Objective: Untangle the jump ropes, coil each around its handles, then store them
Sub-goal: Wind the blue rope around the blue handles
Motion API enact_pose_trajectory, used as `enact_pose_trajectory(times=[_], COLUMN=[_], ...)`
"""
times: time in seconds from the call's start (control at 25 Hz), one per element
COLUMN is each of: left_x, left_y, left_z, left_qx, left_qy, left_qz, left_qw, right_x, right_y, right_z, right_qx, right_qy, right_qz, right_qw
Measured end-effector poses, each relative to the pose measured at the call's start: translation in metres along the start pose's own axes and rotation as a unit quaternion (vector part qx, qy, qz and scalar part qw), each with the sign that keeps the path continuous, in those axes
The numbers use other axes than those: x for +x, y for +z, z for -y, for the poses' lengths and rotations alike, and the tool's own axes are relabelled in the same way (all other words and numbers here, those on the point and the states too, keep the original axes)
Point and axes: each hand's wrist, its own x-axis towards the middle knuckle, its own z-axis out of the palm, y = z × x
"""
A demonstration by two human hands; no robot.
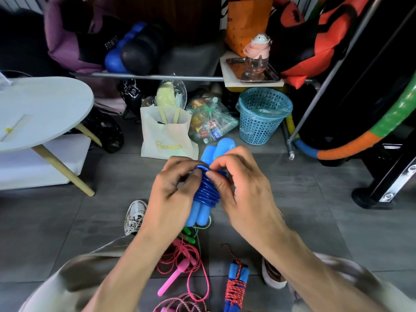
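Between both hands, above the grey floor, a dark blue plastic jump rope [208, 190] sits coiled around its paired light blue handles [218, 149], which point toward one o'clock. Left hand [173, 194] at nine o'clock and right hand [244, 188] at three pinch the topmost coil. Loose pink rope [180, 266] lies at six o'clock.

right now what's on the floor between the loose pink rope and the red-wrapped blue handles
Bare grey floor tile in the head view. The pink jump rope sprawls on the left and the coiled rope with blue handles lies apart on the right; nothing sits between them.
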Motion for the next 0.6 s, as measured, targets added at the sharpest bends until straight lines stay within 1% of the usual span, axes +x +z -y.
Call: enact_pose_trajectory(times=[0.08, 0.16, 0.28, 0.4, 0.48, 0.6], left_x=[0.001, 0.001, 0.002, 0.001, 0.001, 0.003], left_y=[-0.002, -0.004, -0.009, -0.010, -0.010, -0.013], left_z=[0.003, 0.003, 0.003, 0.002, 0.002, 0.004], left_qx=[0.014, 0.022, 0.098, 0.158, 0.169, 0.169], left_qy=[-0.003, -0.005, 0.025, 0.031, 0.026, 0.029], left_qz=[0.005, 0.007, 0.011, 0.018, 0.029, 0.048], left_qw=[1.000, 1.000, 0.995, 0.987, 0.985, 0.984], right_x=[-0.001, 0.001, 0.002, 0.002, 0.002, -0.001], right_y=[-0.001, -0.004, -0.004, -0.005, -0.006, -0.001], right_z=[-0.003, -0.006, -0.006, -0.005, -0.006, -0.008], right_qx=[0.009, 0.047, 0.071, 0.048, 0.020, -0.046], right_qy=[-0.005, 0.004, 0.015, 0.016, 0.009, -0.026], right_qz=[0.011, 0.030, 0.064, 0.080, 0.093, 0.097], right_qw=[1.000, 0.998, 0.995, 0.995, 0.995, 0.994])
